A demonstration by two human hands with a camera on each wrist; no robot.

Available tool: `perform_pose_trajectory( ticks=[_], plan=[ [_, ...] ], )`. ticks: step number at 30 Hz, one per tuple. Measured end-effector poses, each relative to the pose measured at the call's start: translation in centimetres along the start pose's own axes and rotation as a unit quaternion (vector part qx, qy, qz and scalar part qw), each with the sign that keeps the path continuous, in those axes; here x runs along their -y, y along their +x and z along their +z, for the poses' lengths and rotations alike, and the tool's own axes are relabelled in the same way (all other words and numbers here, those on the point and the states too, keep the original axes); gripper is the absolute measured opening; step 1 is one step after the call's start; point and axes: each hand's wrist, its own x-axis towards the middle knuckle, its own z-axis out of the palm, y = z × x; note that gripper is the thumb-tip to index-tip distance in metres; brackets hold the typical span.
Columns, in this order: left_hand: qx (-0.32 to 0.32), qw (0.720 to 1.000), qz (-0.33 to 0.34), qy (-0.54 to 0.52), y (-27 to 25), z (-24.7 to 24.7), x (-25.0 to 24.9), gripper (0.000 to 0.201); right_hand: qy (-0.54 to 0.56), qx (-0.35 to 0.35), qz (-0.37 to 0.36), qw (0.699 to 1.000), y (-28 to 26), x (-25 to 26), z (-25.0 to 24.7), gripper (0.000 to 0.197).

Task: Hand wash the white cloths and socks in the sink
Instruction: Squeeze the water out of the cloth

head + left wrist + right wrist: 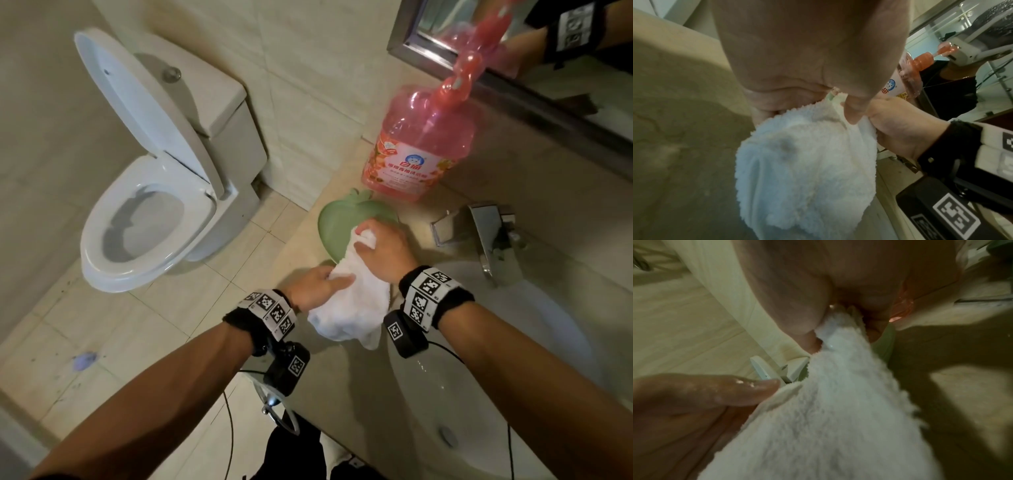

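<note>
Evidently both hands grip the white cloth (349, 301): right hand (383, 250) bunching its top, left hand (315, 284) pinching lower (likely wringing), over the desk (342, 394) beside the sink (513, 394).

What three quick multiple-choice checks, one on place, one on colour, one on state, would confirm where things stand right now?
1. Where is the white cloth?
A. Lying in the sink basin
B. Held over the counter edge, left of the sink
C. On the floor by the toilet

2. What colour is the dish on the counter behind the hands?
A. Green
B. Blue
C. Black

3. How is the cloth held?
A. By the right hand alone
B. It lies loose and no hand touches it
C. Both hands grip it

Answers:
1. B: the head view shows the cloth between the hands, over the counter beside the sink.
2. A: its rim shows pale green in front of the pink detergent bottle.
3. C: the left hand grips its near part and the right hand its far end.
</note>
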Motion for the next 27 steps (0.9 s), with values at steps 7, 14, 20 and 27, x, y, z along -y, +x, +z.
perform_pose_trajectory(
  ticks=[7,14,20,27],
  plan=[
    [0.050,0.977,-0.050,-0.203,-1.6,0.0,-1.1,0.061,0.189,-0.096,0.035,0.977,-5.5,1.3,-4.4,0.018],
    [0.111,0.966,0.058,-0.225,-4.4,2.4,-5.9,0.052,0.239,0.035,-0.036,0.970,-11.8,0.3,-9.6,0.035],
    [-0.039,0.957,0.190,-0.217,-8.9,6.0,-10.9,0.026,0.244,0.079,-0.057,0.965,-17.2,-3.2,-13.1,0.028],
    [-0.067,0.950,0.288,-0.098,-15.8,11.3,-16.6,0.019,0.326,0.079,-0.031,0.941,-21.7,-5.4,-16.3,0.053]
  ],
)
